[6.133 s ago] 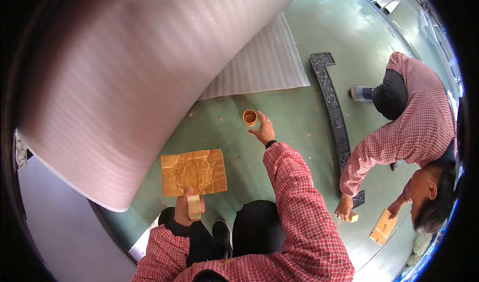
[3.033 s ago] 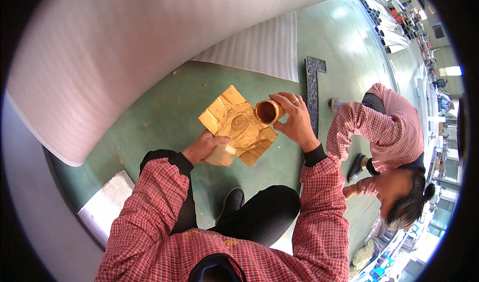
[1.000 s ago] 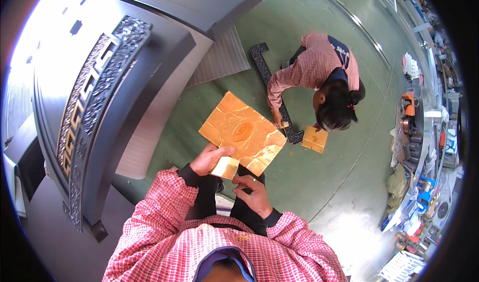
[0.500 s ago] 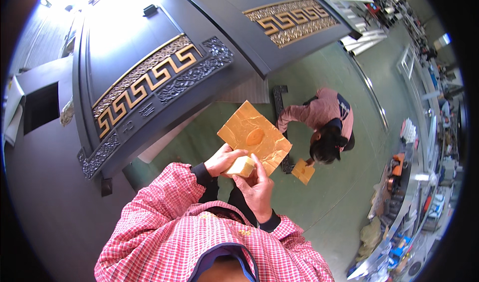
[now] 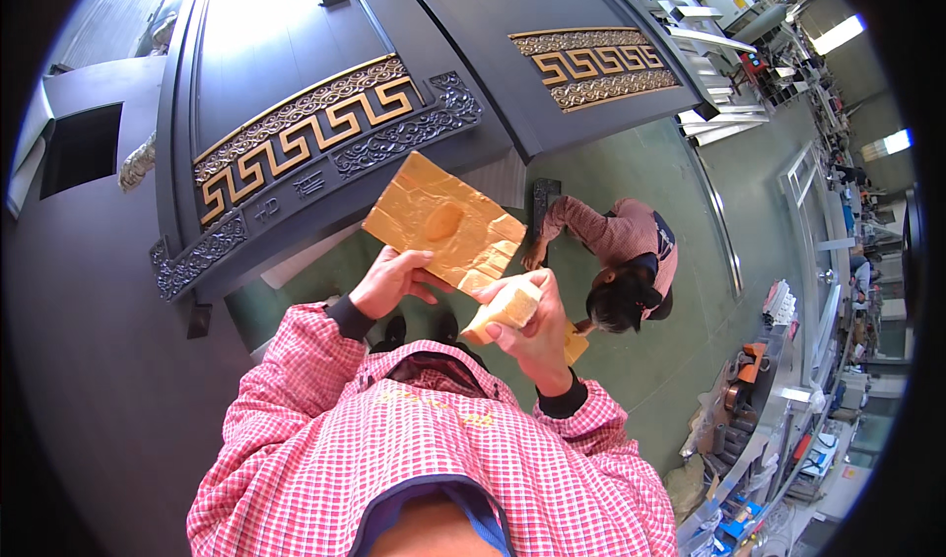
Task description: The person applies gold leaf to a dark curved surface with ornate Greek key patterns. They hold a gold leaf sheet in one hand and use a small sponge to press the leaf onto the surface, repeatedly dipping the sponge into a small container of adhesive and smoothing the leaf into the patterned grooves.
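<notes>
A smooth, glossy green floor spreads beneath the person, scored by thin lines and running off toward the cluttered right side of a workshop. Above it, the left hand grips a square gold-smeared card by its near edge, thumb on top, with a round puddle of gold at its middle. The right hand is closed around a pale yellow sponge block just beside the card's near right corner (whether hand and card touch there, one cannot tell). Beyond the hands, a large dark grey door leaf bears a raised gold key-pattern band and black scrollwork; a second dark grey leaf with a similar gold band lies alongside it. On the floor past the card, a co-worker in a pink checked jacket bends low near a black carved bar. Farther off lie a long shiny metal strip and stacked white lengths, while bright white lights glow at the room's upper right.
</notes>
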The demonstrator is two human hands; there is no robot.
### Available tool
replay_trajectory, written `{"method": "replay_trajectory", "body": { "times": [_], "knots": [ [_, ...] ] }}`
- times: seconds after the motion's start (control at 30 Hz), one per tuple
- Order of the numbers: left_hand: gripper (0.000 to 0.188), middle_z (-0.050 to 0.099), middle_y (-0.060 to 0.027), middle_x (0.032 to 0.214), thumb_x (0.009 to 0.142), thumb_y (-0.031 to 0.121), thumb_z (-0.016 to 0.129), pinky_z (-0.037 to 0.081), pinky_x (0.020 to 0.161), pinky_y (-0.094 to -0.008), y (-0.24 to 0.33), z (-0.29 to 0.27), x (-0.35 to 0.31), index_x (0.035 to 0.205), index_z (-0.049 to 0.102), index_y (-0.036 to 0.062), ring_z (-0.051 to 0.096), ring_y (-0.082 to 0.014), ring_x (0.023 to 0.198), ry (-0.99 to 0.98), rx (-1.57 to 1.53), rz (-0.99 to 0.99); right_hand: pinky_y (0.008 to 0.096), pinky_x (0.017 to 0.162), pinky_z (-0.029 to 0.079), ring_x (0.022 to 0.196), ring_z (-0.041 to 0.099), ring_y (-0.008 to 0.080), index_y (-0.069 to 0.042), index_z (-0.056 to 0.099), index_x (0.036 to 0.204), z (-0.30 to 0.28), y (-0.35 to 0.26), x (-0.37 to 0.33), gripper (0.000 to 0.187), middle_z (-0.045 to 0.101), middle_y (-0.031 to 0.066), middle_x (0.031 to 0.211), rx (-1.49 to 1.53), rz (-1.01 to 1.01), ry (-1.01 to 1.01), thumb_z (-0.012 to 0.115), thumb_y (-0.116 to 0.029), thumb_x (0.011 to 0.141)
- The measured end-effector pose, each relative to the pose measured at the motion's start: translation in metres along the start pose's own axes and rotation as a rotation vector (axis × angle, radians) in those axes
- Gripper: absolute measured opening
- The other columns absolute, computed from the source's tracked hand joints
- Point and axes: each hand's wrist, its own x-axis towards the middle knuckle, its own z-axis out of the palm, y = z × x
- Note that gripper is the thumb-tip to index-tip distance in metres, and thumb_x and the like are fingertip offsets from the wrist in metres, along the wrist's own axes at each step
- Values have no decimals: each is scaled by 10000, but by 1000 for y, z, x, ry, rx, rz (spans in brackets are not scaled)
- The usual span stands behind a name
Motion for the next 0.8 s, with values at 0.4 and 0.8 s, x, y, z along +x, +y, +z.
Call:
{"method": "replay_trajectory", "body": {
  "times": [0.4, 0.8],
  "knots": [
    [418, 628, -184, 1051, 887, 128, 485, 586, 554, -349, 5, -14, -27, 1269, 370, 2, 681, -315, 788, 82, -187, 99, 212, 689, 473, 847, 555, 101, -61, 409, 1257, -33, -21, 20, 536, 548, 44, 1062, 64, 168, -5, 670, -279, 843],
    [443, 605, -128, 1078, 870, 94, 463, 596, 568, -369, 44, -46, -43, 1293, 354, 26, 664, -243, 836, 54, -201, 128, 263, 721, 548, 906, 616, 177, -84, 430, 1166, -46, -33, 44, 475, 563, 56, 1028, 126, 180, 60, 721, -114, 792]
  ]
}}
